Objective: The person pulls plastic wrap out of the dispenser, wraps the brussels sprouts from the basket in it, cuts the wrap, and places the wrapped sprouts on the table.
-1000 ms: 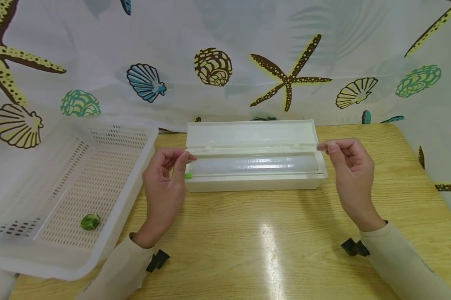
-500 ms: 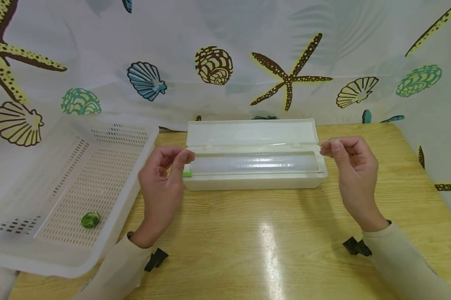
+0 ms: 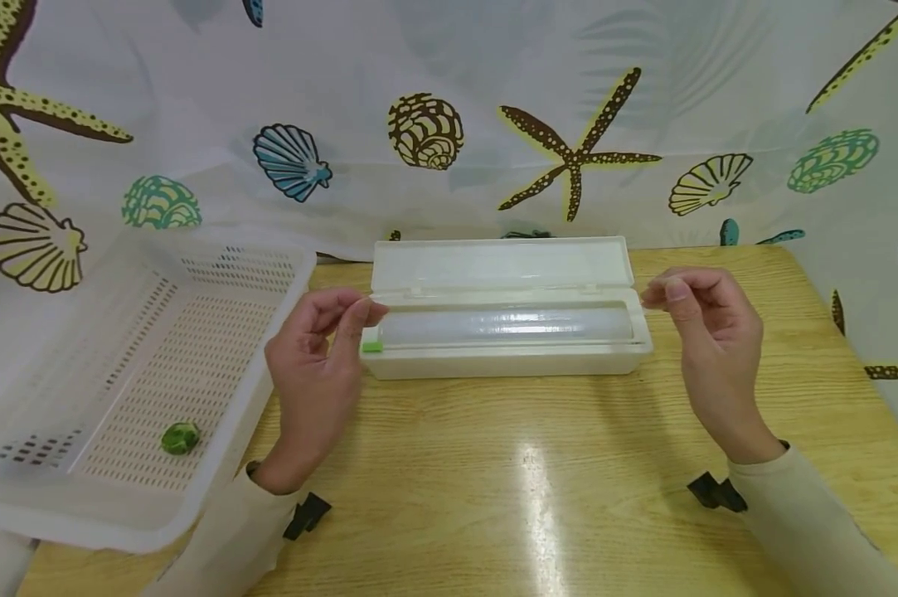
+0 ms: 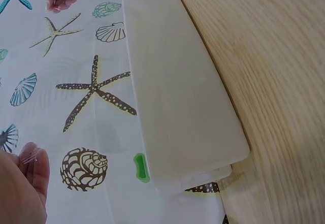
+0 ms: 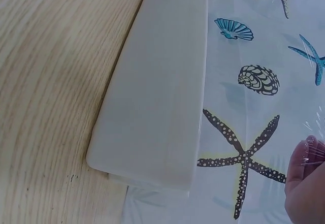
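My left hand pinches a corner of clear cling film between thumb and fingers, over the left end of a white dispenser box. At the box's right end, my right hand pinches the other corner the same way. Fine glossy creases of the cling film show by the fingertips in the right wrist view; most of the sheet is too transparent to see. Inside the box lies the film roll, with the lid raised at the back. A green cutter slider sits at the front left rim.
On the left stands a white perforated plastic basket with a small green leafy vegetable in it. A white curtain printed with shells and starfish hangs behind the wooden table.
Both hands have drawn slightly apart, the left one to the left and the right one to the right, each keeping its pinch. The box and basket stay in place.
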